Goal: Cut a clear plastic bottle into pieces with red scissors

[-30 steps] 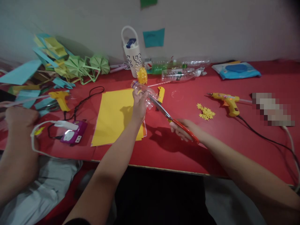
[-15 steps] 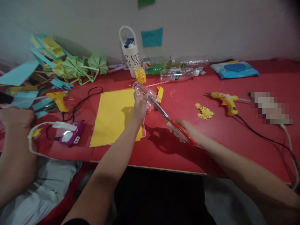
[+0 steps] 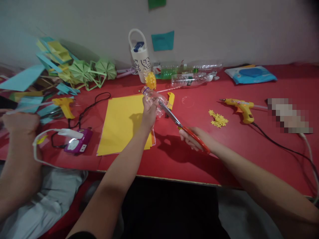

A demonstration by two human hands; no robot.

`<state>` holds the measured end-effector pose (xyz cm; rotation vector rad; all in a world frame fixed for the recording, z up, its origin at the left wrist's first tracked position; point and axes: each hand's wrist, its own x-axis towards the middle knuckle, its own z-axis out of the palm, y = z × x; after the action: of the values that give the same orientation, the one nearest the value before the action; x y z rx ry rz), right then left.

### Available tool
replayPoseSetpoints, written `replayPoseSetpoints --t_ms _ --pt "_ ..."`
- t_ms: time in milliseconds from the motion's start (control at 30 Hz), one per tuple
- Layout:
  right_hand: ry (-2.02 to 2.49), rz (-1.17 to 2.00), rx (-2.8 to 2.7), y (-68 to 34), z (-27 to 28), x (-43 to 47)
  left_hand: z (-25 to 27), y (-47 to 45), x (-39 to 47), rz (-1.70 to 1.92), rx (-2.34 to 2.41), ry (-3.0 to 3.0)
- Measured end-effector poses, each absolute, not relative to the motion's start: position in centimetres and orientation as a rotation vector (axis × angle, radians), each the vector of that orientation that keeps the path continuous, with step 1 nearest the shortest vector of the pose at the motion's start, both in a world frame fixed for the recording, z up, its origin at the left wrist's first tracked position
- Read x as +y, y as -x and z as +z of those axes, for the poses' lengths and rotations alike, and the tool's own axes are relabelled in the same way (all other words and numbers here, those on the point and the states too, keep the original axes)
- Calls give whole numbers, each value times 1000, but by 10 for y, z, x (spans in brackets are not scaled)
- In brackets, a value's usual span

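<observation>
My left hand (image 3: 150,111) is closed around a clear plastic bottle piece (image 3: 152,94) with a purple ring at its neck, held above the table. In my right hand (image 3: 193,137) are scissors (image 3: 178,122) with red handles. Their blades point up and left and reach the plastic beside my left fingers; I cannot tell exactly where the tips lie. Below my left wrist lies a stack of yellow paper (image 3: 122,126). A yellow utility knife (image 3: 170,100) rests just behind the blades, partly hidden.
A glue gun (image 3: 239,108) and yellow paper stars (image 3: 219,120) lie on the right. Bottles (image 3: 186,79) and a white tumbler (image 3: 141,63) stand or lie at the back. On the left are a purple power adapter (image 3: 78,141), another glue gun (image 3: 63,106) and another person's arm (image 3: 22,149).
The whole view has shifted slightly, so things sit a little further right. Both hands keep their grip, and the scissors stay against the bottle piece.
</observation>
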<state>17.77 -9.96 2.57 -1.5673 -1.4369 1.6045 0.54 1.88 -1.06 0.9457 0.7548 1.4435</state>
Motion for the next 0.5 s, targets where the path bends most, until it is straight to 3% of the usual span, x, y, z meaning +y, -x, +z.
replayPoseSetpoints --t_ms 500 --pt "1651 1554 -1428 -175 29 -101 -18 -4 22 1459 765 -1069"
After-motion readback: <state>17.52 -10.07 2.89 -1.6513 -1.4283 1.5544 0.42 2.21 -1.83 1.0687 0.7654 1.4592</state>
